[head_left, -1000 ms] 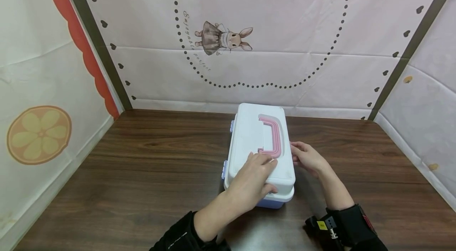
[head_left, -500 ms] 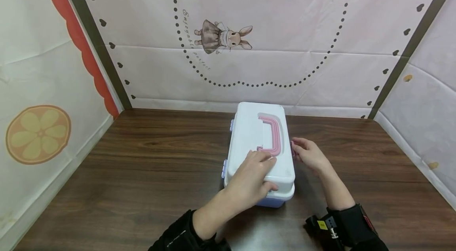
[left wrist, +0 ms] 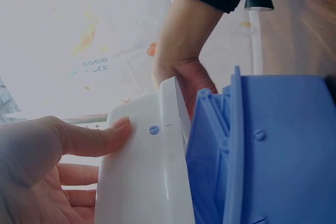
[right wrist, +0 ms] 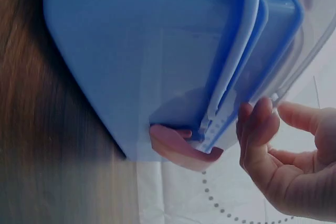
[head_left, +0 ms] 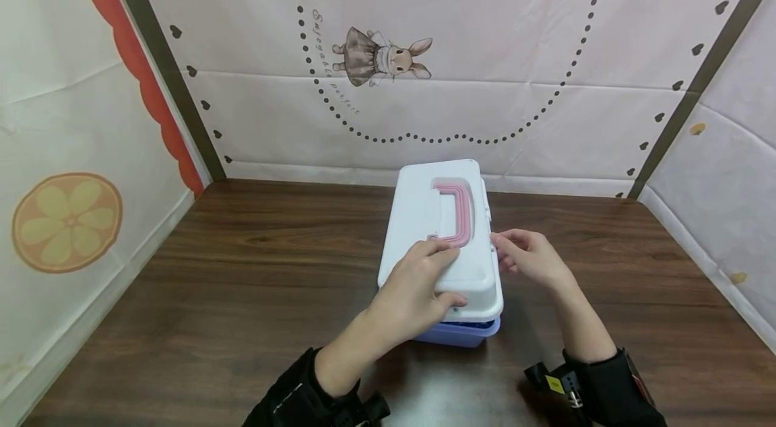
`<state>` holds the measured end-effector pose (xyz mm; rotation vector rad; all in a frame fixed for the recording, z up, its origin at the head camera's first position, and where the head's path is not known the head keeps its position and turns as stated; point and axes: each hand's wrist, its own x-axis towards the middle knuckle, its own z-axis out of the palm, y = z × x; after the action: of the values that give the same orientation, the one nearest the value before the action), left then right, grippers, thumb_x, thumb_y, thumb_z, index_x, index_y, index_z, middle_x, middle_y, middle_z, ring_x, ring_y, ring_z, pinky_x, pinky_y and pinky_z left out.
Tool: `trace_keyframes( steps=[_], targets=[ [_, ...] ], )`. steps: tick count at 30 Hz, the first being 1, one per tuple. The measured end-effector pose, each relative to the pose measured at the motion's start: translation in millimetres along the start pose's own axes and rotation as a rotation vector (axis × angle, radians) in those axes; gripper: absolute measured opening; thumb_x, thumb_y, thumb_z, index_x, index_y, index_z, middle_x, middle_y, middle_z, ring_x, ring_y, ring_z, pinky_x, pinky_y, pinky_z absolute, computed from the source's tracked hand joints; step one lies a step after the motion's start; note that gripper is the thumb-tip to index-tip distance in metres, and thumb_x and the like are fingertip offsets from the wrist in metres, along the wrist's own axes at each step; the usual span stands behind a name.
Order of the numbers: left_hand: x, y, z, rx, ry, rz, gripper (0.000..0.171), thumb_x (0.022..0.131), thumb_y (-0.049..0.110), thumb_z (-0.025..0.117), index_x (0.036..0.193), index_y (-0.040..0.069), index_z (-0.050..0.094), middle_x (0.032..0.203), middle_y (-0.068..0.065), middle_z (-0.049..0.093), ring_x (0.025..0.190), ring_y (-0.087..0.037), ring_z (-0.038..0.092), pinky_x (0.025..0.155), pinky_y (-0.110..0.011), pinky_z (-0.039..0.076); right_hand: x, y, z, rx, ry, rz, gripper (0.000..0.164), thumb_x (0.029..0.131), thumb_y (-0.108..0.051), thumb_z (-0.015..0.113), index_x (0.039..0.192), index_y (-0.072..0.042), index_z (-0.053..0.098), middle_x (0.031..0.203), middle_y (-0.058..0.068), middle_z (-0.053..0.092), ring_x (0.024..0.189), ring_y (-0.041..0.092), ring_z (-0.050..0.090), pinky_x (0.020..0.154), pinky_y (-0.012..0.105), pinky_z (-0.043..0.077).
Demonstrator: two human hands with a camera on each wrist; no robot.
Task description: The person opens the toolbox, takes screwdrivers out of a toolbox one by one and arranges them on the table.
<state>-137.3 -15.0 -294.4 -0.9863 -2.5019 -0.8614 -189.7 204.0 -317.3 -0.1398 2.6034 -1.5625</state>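
Observation:
A storage box with a white lid (head_left: 424, 211) and a blue base (head_left: 455, 335) stands on the table. The lid is tilted up along its right side, and a gap shows blue inner parts (left wrist: 207, 161). My left hand (head_left: 409, 289) rests on the lid, fingers on its top by the pink handle (head_left: 463, 215) and thumb against its near end. At the right edge, my right hand (head_left: 530, 255) pinches the lid's rim between thumb and fingertips. A pink latch (right wrist: 184, 148) hangs loose from the base's front in the right wrist view.
The dark wooden table (head_left: 242, 292) extends on both sides of the box. Behind it rises a white cloth wall (head_left: 485, 43) with a printed rabbit. More printed cloth hangs at the left and right.
The lid has risen on its right side, opening a gap above the base. My right hand has moved from the latch area to the lid's rim; my left hand has shifted with the lid.

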Motion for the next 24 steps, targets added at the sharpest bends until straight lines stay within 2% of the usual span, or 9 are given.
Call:
trace_keyframes(
  steps=[3, 10, 15, 18, 21, 24],
  targets=[
    [-0.1, -0.4, -2.8, -0.012, 0.0, -0.009, 0.049, 0.064, 0.02, 0.079, 0.106, 0.002, 0.059, 0.106, -0.008, 0.056, 0.098, -0.021, 0.05, 0.086, -0.029, 0.04, 1.2, 0.5, 0.0, 0.014, -0.052, 0.01, 0.044, 0.09, -0.031, 0.051, 0.102, 0.011, 0.054, 0.072, 0.007, 0.057, 0.061, 0.016, 0.056, 0.061, 0.032, 0.051],
    [-1.0, -0.2, -4.0, 0.001, -0.002, -0.002, 0.05, 0.065, 0.021, 0.079, 0.107, 0.002, 0.059, 0.107, -0.008, 0.055, 0.097, -0.021, 0.05, 0.085, -0.029, 0.041, 1.8, 0.1, -0.1, 0.064, -0.082, -0.007, 0.035, 0.091, -0.028, 0.05, 0.087, 0.007, 0.054, 0.061, 0.004, 0.048, 0.052, 0.011, 0.046, 0.051, 0.027, 0.044],
    [-0.8, 1.1, -6.9, 0.025, -0.001, 0.017, 0.055, 0.068, 0.022, 0.077, 0.114, 0.002, 0.055, 0.113, -0.009, 0.052, 0.102, -0.022, 0.048, 0.088, -0.03, 0.04, 1.2, -3.2, 0.3, 0.205, -0.124, -0.023, 0.031, 0.091, -0.022, 0.05, 0.094, 0.009, 0.051, 0.066, 0.004, 0.05, 0.056, 0.011, 0.049, 0.054, 0.024, 0.046],
    [-2.9, 5.0, -8.0, 0.045, 0.005, 0.077, 0.06, 0.07, 0.026, 0.075, 0.119, 0.002, 0.051, 0.12, -0.013, 0.047, 0.111, -0.025, 0.044, 0.097, -0.035, 0.033, -0.2, -4.9, 1.0, 0.33, -0.173, -0.035, 0.026, 0.092, -0.017, 0.049, 0.097, 0.008, 0.049, 0.07, 0.004, 0.051, 0.057, 0.01, 0.05, 0.054, 0.022, 0.046],
    [-5.8, 12.8, -6.3, 0.102, 0.007, 0.168, 0.067, 0.07, 0.032, 0.074, 0.124, 0.002, 0.047, 0.129, -0.016, 0.038, 0.12, -0.027, 0.036, 0.102, -0.041, 0.025, -1.2, -7.4, 2.5, 0.427, -0.215, -0.065, 0.02, 0.092, -0.014, 0.047, 0.097, 0.005, 0.049, 0.072, 0.003, 0.051, 0.058, 0.009, 0.05, 0.054, 0.021, 0.045],
    [-6.8, 22.7, -2.1, 0.261, -0.001, 0.265, 0.074, 0.07, 0.041, 0.071, 0.127, 0.002, 0.044, 0.136, -0.016, 0.031, 0.128, -0.027, 0.026, 0.102, -0.046, 0.021, -0.7, -12.7, 3.4, 0.45, -0.224, -0.099, 0.02, 0.093, -0.014, 0.046, 0.097, 0.005, 0.049, 0.075, 0.003, 0.055, 0.061, 0.009, 0.052, 0.055, 0.021, 0.046]
  ],
)
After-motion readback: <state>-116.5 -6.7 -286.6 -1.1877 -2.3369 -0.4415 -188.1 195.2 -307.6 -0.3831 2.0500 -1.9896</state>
